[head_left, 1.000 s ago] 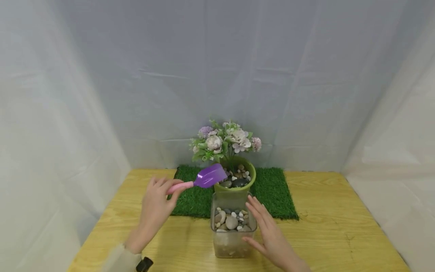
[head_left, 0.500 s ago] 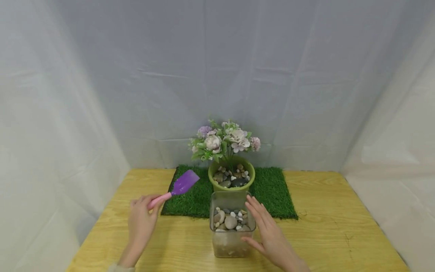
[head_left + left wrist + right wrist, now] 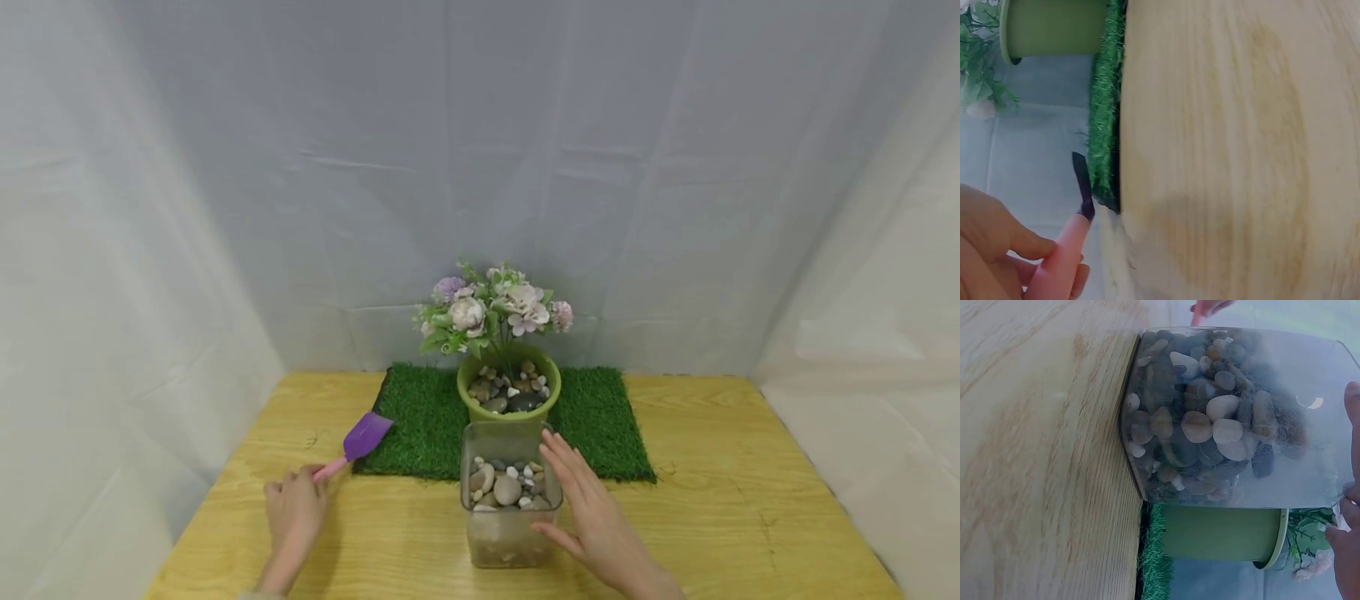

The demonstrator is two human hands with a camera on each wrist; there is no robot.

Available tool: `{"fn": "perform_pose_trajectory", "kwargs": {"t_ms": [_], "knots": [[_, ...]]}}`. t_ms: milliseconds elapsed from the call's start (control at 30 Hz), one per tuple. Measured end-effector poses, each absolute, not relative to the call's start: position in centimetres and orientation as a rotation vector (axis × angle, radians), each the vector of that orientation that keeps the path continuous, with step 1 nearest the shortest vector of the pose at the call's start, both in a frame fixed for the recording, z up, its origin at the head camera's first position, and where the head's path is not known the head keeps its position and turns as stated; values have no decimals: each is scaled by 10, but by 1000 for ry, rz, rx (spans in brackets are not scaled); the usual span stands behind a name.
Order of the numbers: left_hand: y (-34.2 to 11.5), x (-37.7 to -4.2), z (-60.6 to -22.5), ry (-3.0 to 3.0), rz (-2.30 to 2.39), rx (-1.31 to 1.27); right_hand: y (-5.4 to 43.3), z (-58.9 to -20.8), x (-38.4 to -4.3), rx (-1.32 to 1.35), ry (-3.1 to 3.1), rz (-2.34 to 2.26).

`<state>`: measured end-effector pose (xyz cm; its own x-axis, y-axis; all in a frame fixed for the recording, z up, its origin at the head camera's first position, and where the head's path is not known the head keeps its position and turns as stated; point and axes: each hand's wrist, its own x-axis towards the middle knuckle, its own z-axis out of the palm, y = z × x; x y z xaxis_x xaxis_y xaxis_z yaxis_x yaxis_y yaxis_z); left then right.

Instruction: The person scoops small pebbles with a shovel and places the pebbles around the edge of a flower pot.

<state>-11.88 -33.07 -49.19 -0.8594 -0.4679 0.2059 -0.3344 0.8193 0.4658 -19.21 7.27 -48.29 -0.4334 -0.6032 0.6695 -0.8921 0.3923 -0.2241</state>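
Note:
A small shovel (image 3: 366, 437) with a purple blade and pink handle is gripped by my left hand (image 3: 294, 510), low over the left side of the table. In the left wrist view the thumb and fingers pinch its pink handle (image 3: 1060, 265). My right hand (image 3: 592, 517) rests against the right side of a clear square container (image 3: 504, 533), fingers straight and thumb at its front. Smooth pebbles (image 3: 1197, 427) fill its lower part. Directly behind it stands a green flowerpot (image 3: 553, 398) with pebbles and pink, white and purple flowers (image 3: 495, 310).
The pot stands on a rectangle of artificial grass (image 3: 600, 437). Everything is on a yellow wooden table (image 3: 720, 500). White sheeting (image 3: 525, 125) hangs behind and at both sides.
My left hand has carried the shovel left and down, from beside the flowerpot to the left edge of the grass. My right hand stays at the container.

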Motion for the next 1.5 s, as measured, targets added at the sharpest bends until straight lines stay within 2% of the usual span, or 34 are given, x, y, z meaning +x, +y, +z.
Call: {"fn": "perform_pose_trajectory", "kwargs": {"t_ms": [367, 700, 1033, 1267, 1500], "knots": [[-334, -110, -503, -2937, -619, 544, 73, -483, -190, 1263, -2197, 777], [-325, -95, -497, -2982, -625, 581, 72, -482, -190, 1258, -2206, 774], [-329, -95, -495, -3019, -597, 546, 74, -478, -189, 1255, -2251, 824], [-332, -106, -466, -3019, -544, 474, 84, -456, -196, 1392, -2309, 948], [-328, -132, -422, -2962, -604, 263, 100, -437, -218, 1437, -2406, 955]]}}
